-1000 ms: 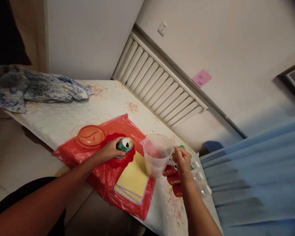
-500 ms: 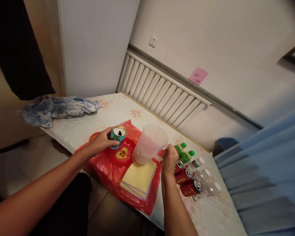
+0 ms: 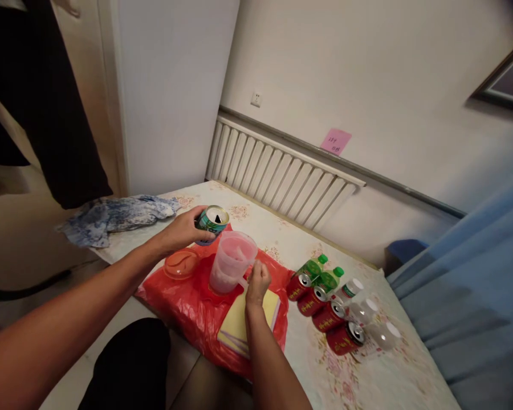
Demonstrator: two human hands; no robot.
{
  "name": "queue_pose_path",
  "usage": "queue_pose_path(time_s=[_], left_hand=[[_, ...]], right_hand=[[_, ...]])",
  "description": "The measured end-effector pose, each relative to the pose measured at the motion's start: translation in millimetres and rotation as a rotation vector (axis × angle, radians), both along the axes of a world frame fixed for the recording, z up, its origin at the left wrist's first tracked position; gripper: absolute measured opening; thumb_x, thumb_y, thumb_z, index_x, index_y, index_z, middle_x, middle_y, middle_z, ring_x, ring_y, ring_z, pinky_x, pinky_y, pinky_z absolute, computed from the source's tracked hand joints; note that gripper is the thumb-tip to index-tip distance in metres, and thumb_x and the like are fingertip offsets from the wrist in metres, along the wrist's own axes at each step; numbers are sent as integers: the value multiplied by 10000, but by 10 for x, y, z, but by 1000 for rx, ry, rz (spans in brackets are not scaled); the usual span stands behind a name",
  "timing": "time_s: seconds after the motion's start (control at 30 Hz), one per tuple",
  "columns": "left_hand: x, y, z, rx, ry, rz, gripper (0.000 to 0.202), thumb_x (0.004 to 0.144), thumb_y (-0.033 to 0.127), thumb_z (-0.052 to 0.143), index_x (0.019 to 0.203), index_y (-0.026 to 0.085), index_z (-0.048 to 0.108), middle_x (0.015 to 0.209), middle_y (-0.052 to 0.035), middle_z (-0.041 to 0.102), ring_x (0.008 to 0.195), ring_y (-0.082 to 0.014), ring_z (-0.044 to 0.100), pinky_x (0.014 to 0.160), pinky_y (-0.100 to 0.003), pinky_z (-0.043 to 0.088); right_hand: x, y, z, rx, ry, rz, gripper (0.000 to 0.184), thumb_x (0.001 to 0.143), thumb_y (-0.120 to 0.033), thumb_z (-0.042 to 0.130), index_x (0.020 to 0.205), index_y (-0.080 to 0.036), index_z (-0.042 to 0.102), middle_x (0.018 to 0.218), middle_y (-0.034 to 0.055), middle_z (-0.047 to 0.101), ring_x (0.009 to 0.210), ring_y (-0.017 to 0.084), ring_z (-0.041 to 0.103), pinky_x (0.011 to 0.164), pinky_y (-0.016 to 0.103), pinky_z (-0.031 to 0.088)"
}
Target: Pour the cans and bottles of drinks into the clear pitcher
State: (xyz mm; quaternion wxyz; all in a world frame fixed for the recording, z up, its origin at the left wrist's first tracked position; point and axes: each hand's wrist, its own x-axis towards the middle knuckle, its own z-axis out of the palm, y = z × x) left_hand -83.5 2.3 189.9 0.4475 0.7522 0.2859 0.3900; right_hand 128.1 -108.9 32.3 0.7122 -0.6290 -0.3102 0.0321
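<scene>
My left hand (image 3: 188,230) is wrapped round an opened green drink can (image 3: 212,223), held slightly tilted above the table, left of the pitcher. With closed fingers, my right hand (image 3: 259,282) grips the handle of a translucent plastic pitcher (image 3: 231,265). The pitcher is over a red plastic bag (image 3: 179,304) spread on the table; whether its base touches the bag I cannot tell. An orange-red lid (image 3: 182,263) lies on the bag below my left wrist. Folded yellow cloths (image 3: 235,326) lie under my right wrist, partly hidden by it.
Red cans (image 3: 328,316), green-capped bottles (image 3: 328,279) and clear bottles (image 3: 383,335) stand in rows on the right of the flowered tablecloth (image 3: 367,376). A crumpled blue-and-white cloth (image 3: 123,216) lies at the far left. A radiator (image 3: 277,176) runs behind the table.
The pitcher has moved left, closer to the can, uncovering more of the yellow cloths and the red cans. The can has risen slightly. Both hands keep their hold, and the camera view has shifted.
</scene>
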Motion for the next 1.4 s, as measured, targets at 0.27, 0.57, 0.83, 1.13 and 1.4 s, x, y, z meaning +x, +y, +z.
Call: queue_pose_path(time_s=[0.27, 0.57, 0.83, 1.13, 1.4], left_hand=[[309, 30, 116, 163, 257, -59, 644, 568, 303, 716, 1192, 204, 593, 1022, -5, 714, 957, -256, 657, 825, -338, 510], [542, 79, 243, 677, 672, -6, 513, 619, 242, 696, 1128, 231, 630, 1065, -75, 712, 993, -301, 632, 805, -346, 460], [634, 26, 210, 954, 793, -7, 382, 711, 167, 653, 1091, 197, 634, 1014, -134, 693, 988, -336, 606, 858, -423, 413], [700, -31, 160, 1141, 880, -36, 403, 753, 103, 643, 1146, 190, 632, 1013, -145, 674, 992, -316, 583, 826, -397, 374], [763, -39, 138, 1283, 838, -59, 407, 717, 59, 668, 1100, 193, 643, 1013, -136, 655, 1001, -307, 567, 890, -402, 359]], right_hand=[[-1, 27, -45, -7, -51, 14, 396, 882, -476, 464, 588, -242, 340, 574, -74, 347, 579, 119, 321, 555, 244, 300], [29, 82, -84, -28, -74, -12, 419, 872, -510, 449, 566, -235, 372, 551, -73, 343, 573, 123, 332, 561, 249, 291], [25, 83, -65, -29, -84, -10, 409, 868, -499, 436, 562, -235, 374, 539, -68, 361, 575, 125, 337, 563, 254, 278], [15, 69, -58, -18, -102, -4, 394, 888, -472, 428, 578, -236, 368, 549, -74, 353, 582, 122, 331, 571, 251, 289], [20, 70, -72, -20, -94, -10, 393, 886, -476, 428, 581, -239, 351, 544, -76, 353, 576, 120, 317, 561, 250, 280]])
